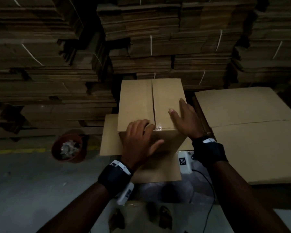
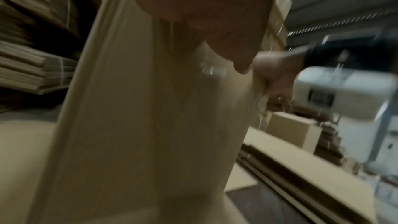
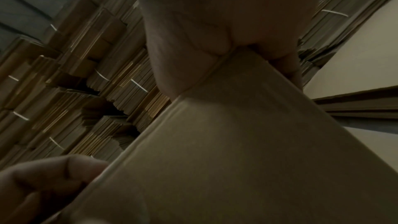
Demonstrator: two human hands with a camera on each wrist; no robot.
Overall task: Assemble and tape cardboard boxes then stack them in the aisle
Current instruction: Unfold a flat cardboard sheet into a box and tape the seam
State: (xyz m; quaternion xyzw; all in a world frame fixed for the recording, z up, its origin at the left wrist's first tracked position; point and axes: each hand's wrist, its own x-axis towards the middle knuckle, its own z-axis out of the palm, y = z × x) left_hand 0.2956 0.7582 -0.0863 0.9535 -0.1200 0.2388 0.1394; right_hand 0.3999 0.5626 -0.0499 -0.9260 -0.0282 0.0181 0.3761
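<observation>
A closed brown cardboard box (image 1: 136,101) stands upright on a flat cardboard sheet, with clear tape (image 1: 160,127) along its centre seam and over the near top edge. My left hand (image 1: 138,135) lies over that near edge; its fingers rest on the top and its thumb on the front face beside the tape end. My right hand (image 1: 183,116) presses flat on the top's right side, fingers spread. In the left wrist view the box wall (image 2: 140,125) fills the frame below my left palm (image 2: 204,14). The right wrist view shows my right hand (image 3: 215,14) on the box's edge (image 3: 237,159).
Tall strapped bundles of flat cardboard (image 1: 158,39) wall off the back. A wide stack of flat cardboard sheets (image 1: 250,132) lies at the right. A reddish bucket (image 1: 67,147) of crumpled scraps stands on the grey floor at the left, near a yellow line (image 1: 18,150).
</observation>
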